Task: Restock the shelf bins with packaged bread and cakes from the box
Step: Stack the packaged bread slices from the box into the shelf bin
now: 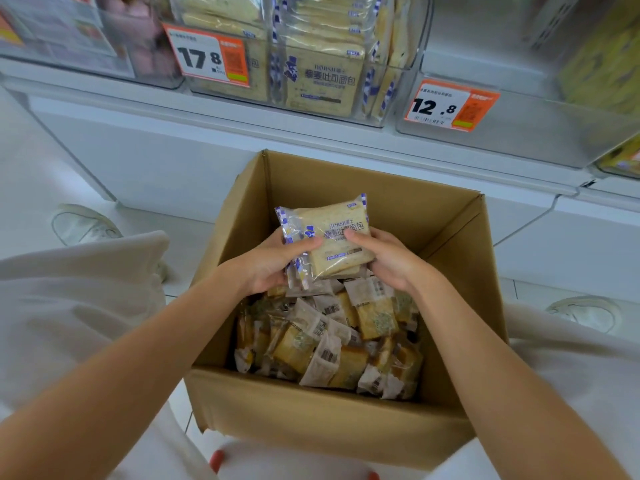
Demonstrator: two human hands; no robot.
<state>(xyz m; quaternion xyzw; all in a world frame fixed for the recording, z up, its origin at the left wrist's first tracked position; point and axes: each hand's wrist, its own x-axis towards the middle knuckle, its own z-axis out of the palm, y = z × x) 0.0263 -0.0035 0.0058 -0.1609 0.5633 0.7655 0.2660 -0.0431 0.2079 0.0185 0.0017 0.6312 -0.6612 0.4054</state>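
- Packaged bread [332, 240]: a small stack of clear packs with purple-and-white edging, held tilted above the far half of the box [311, 410], clear of the goods below.
- Left hand [273, 265]: grips the stack's left edge, thumb laid across the front face, fingers curled behind.
- Right hand [388, 259]: grips the right edge the same way, thumb on the front.
- Packaged cakes [329, 344]: many small wrapped pieces with barcodes, heaped loosely on the box bottom toward its near wall.
- Box: open brown cardboard, standing on the floor [20, 188] just in front of the shelf [173, 109].
- Middle bin [408, 67]: clear, on the shelf's front edge, stacked with matching bread packs [322, 77]; orange price tag [207, 57] reads 17.8.
- Right bin [519, 133]: its tag [450, 105] reads 12.8.
- White shoes [83, 225] flank the box.
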